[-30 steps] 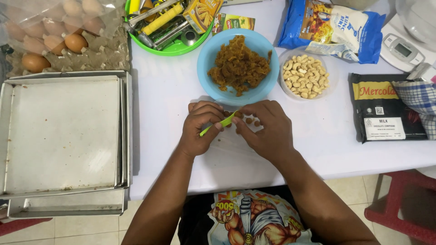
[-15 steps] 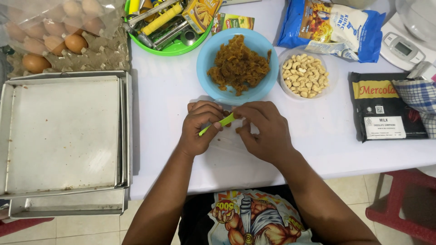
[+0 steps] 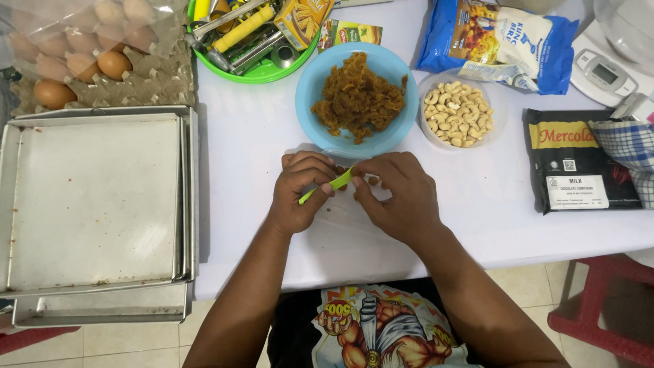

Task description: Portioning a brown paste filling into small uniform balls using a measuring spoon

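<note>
At frame centre I see the left hand (image 3: 300,191) clenched on a green spoon (image 3: 327,187) while the right hand (image 3: 398,194) pinches brown filling off it, just below the blue bowl (image 3: 310,102).

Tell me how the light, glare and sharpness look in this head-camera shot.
Head view: even, soft light, with only faint shadows beside the blue bowl and under both hands; the left hand and right hand holding the green utensil are sharp; mild glare on the metal trays and the plastic over the eggs; no motion blur.
</note>
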